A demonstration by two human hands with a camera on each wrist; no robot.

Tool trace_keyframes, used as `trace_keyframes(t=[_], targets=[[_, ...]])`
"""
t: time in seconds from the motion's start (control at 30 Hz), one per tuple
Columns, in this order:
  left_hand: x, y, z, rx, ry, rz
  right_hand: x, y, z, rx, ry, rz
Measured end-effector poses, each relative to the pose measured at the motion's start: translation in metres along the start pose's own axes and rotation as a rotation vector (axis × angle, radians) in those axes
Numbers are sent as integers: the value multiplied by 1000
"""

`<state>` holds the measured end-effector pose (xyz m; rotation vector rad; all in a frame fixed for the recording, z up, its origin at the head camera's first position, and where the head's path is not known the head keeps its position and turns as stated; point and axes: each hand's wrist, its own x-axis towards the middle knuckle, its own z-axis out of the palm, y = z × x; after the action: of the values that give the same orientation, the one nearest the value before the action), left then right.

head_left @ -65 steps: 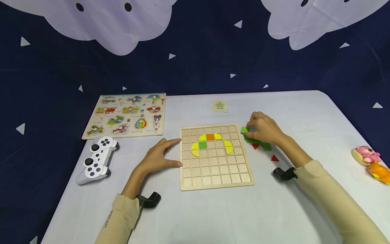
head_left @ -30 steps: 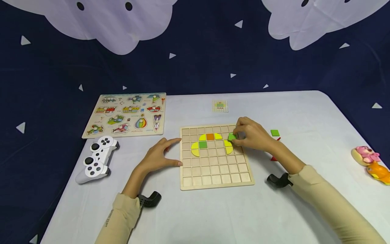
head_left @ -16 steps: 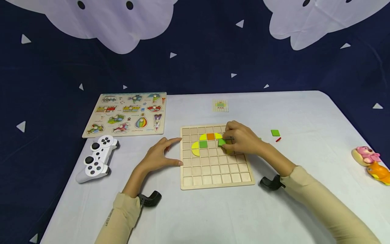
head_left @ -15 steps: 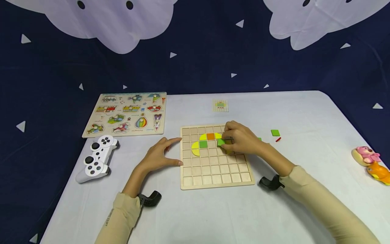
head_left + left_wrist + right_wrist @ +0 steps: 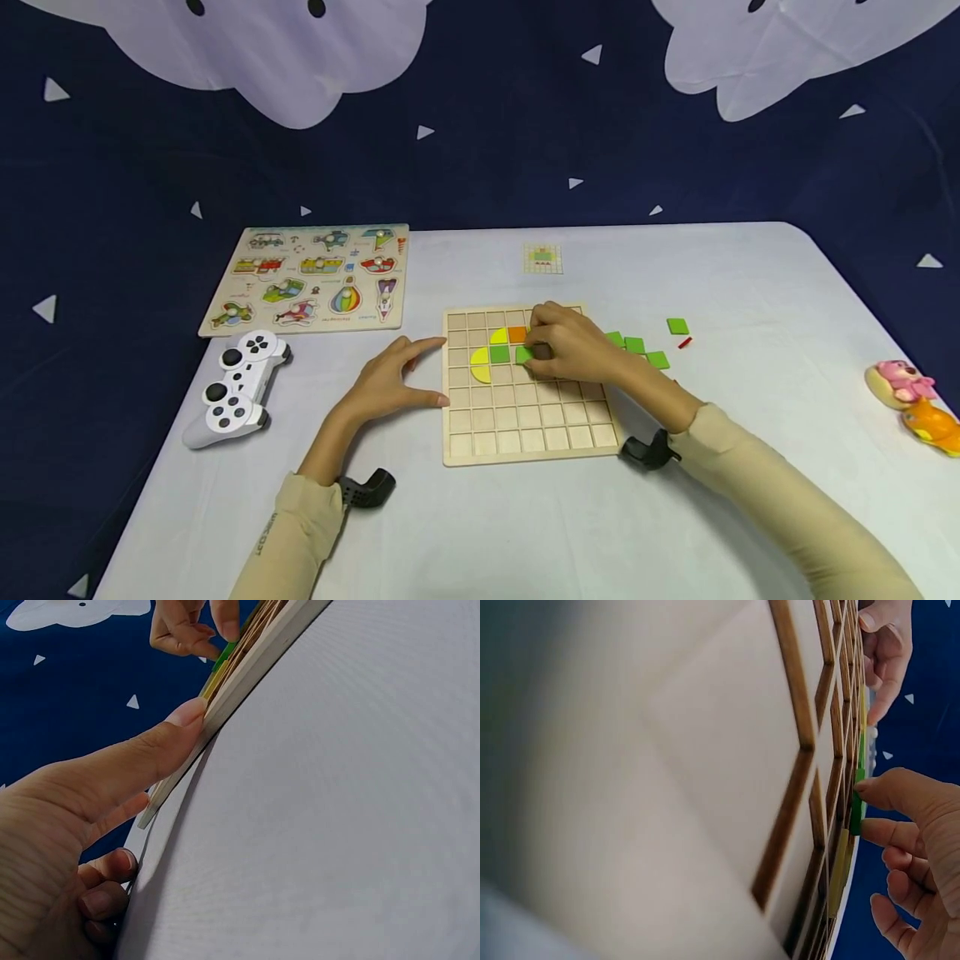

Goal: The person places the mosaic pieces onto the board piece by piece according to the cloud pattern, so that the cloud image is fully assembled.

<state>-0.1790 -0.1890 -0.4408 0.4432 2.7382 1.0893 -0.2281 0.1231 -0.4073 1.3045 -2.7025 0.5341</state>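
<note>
A wooden grid board lies flat on the table. My right hand is over its upper part, thumb and index finger pinching a green square tile, also seen as a green tile in the right wrist view. Left of it, another green tile sits in a cell, beside a yellow quarter-round piece. An orange square is just above. Pieces farther right are hidden by the right hand. My left hand touches the board's left edge with spread thumb and index finger.
Loose green tiles lie right of the board, near a thin red piece. A small pattern card lies behind. At left are a vehicle puzzle board and a white game controller; two toys stand far right.
My right hand has picked a green square tile from the loose pile and carried it left over the board to beside the seated green tile. The left hand has stayed put.
</note>
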Motion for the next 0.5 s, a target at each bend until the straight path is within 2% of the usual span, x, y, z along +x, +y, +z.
trace_keyframes(t=[0.27,0.5], targets=[[1,0,0,4,-2,1,-1,0,3,38,25,-2],[-1,0,0,7,-1,0,2,0,5,82,2,22]])
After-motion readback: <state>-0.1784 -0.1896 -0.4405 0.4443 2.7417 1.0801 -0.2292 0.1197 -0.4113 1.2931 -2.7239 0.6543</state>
